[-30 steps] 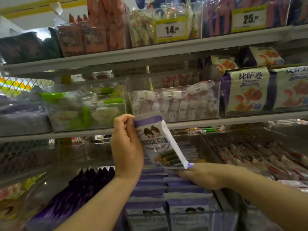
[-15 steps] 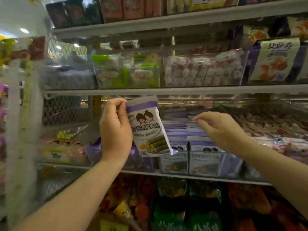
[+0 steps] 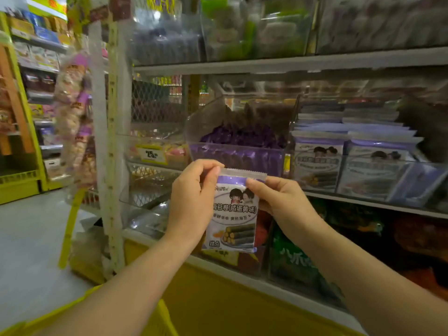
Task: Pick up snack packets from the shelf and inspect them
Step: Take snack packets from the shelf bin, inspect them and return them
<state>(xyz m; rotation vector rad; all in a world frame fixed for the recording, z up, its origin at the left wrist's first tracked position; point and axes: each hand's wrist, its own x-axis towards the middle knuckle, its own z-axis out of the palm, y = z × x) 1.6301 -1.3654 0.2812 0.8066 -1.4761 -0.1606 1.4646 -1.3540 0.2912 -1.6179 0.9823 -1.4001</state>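
A white and purple snack packet (image 3: 234,214) with a cartoon pair and seaweed rolls printed on it hangs upright in front of the shelf, its printed face toward me. My left hand (image 3: 191,202) pinches its top left corner. My right hand (image 3: 281,202) pinches the top right edge from the other side. Several more packets of the same kind (image 3: 349,166) stand in clear bins on the shelf (image 3: 363,202) to the right, behind my right hand.
A clear bin of purple wrapped sweets (image 3: 240,146) sits just behind the held packet. A yellow price tag (image 3: 151,154) hangs on a bin to the left. Dark snack bags (image 3: 291,258) fill the lower shelf. A yellow basket edge (image 3: 155,321) shows below my arms. Aisle floor (image 3: 29,238) lies left.
My view has swung down and left. The packet has come down from the bins toward me, and my right hand has left the shelf and taken hold of its top right edge.
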